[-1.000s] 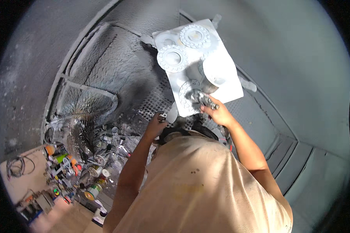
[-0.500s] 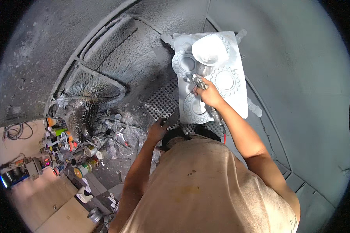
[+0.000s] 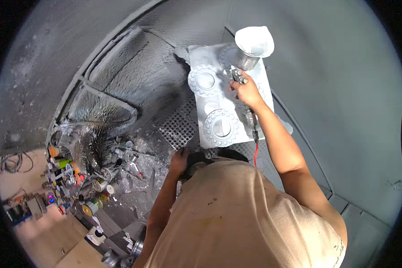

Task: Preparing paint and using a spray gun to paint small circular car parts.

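Observation:
My right hand [image 3: 249,91] is closed round the handle of a metal spray gun [image 3: 239,77], and a cup [image 3: 255,41] with a white lining or cover tops the gun. It is over the far right part of a pale board [image 3: 196,116]. On that board lie several round, scalloped pieces with raised edge patterns, among them a left disc [image 3: 206,81] and a near disc [image 3: 221,128]. My forearm and the gun partly cover another on the right. Low beside the board's near left corner is my left hand [image 3: 179,161]; its fingers are dark and poorly visible.
A red hose [image 3: 256,154] runs down from the gun. Grey, paint-crusted walls [image 3: 326,89] curve around the board. Perforated grating [image 3: 178,127] lies left of it. Cans and jars [image 3: 96,204] clutter the floor at left, near a coated metal frame [image 3: 107,94].
My right hand has carried the spray gun away from me and slightly right, uncovering more of the left disc. My left hand has shifted slightly toward me, and the view has moved a little.

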### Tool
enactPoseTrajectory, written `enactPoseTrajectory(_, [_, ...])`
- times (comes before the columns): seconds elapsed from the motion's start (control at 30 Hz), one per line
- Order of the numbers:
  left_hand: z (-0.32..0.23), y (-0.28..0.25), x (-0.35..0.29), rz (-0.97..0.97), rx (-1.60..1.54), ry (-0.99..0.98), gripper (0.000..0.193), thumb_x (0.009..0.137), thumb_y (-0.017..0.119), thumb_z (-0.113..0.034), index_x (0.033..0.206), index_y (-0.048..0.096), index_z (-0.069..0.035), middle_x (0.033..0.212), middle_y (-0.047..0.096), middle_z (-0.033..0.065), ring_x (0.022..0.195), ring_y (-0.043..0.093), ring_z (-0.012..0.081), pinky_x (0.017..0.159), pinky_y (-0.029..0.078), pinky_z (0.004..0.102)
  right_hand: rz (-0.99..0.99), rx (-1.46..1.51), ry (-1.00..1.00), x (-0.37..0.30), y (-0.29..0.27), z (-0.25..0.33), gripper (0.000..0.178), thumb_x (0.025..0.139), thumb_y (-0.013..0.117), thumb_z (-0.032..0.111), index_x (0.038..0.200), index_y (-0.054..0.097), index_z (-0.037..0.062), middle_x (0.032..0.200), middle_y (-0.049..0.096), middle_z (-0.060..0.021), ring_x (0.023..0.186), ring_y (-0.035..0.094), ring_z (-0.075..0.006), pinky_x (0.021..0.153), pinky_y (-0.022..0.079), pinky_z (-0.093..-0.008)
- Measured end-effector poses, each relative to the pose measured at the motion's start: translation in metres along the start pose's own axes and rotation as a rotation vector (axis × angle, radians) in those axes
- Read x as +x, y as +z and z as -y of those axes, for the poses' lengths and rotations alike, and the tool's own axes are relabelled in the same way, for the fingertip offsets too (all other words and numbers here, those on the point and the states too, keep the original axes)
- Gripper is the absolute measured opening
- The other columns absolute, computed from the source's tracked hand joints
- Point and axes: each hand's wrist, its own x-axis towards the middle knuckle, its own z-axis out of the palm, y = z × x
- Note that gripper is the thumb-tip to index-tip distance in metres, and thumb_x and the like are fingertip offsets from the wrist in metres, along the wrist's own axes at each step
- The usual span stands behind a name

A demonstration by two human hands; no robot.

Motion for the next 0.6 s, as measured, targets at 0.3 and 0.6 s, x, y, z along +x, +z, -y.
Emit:
enactPoseTrajectory(0.3, [0.110, 0.003, 0.056, 0.148, 0.129, 0.218, 0.055, 0.108, 0.041, -0.041, 0.136, 0.054, 0.005, 0.121, 0.066, 0.0307, 0.118, 0.061, 0.0460, 0.098, 0.050, 0.0486, -0.266, -0.021, 0.027, -0.081, -0.069, -0.031, 0.050, 0.094, 0.064, 0.003, 0.143, 0.054, 0.0105, 0.102, 0.069, -0.0004, 0.089, 0.063, -0.0109, 0.064, 0.053, -0.0301])
enactPoseTrajectory(0.6, [0.008, -0.039, 0.050, 0.153, -0.135, 0.082, 0.056, 0.111, 0.032, -0.046, 0.127, 0.056, 0.002, 0.102, 0.073, 0.0164, 0.074, 0.071, 0.0250, 0.076, 0.055, 0.0389, -0.255, 0.034, 0.098, -0.123, -0.052, -0.056, 0.039, 0.091, 0.064, 0.011, 0.130, 0.063, 0.0092, 0.079, 0.066, 0.0011, 0.075, 0.059, -0.0099, 0.068, 0.047, -0.0274])
